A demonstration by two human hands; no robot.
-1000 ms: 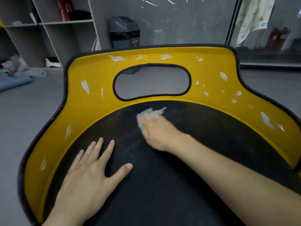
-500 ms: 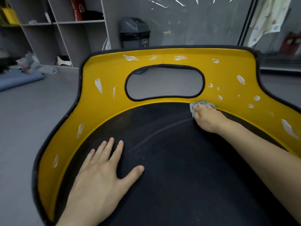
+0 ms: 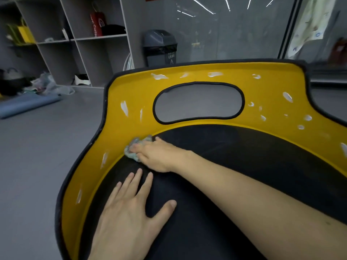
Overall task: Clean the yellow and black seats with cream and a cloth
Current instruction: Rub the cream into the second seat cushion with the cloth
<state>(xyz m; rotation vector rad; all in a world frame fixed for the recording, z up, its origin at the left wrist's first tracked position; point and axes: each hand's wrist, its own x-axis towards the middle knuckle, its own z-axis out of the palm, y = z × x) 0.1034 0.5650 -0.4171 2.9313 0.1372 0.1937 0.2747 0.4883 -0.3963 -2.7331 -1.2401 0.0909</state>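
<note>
At centre, filling the view from 7 round to 3 o'clock, the seat (image 3: 244, 156): a black pad ringed by a yellow wall with a black edge. At 12 o'clock in that wall, an oval cut-out (image 3: 199, 104) framing grey floor behind. Scattered over the yellow, white smears of cream (image 3: 124, 107), most along the top rim and at 2 o'clock, a few more down the 9 o'clock side.

At 9 o'clock on the seat, on the seam between black pad and yellow wall, the pale blue-green cloth (image 3: 129, 153), bunched and pressed down under the right grip (image 3: 159, 156), fingers bent over it and clamped on it. At 7 o'clock, the left grip (image 3: 127, 209), flat on the black pad, fingers straight and spread apart, holding nothing.

Around the seat, smooth grey floor (image 3: 37, 166). At 10 o'clock, a rolled blue mat (image 3: 28, 106) beside a blurred heap of bags. At 11 o'clock, grey open shelves (image 3: 116, 37) with a red bag (image 3: 97, 23). At 12 o'clock, a dark lidded bin (image 3: 159, 47) against a glass wall (image 3: 234, 34) streaked with light reflections. At 1 o'clock, a printed sheet (image 3: 309, 23), hanging.
</note>
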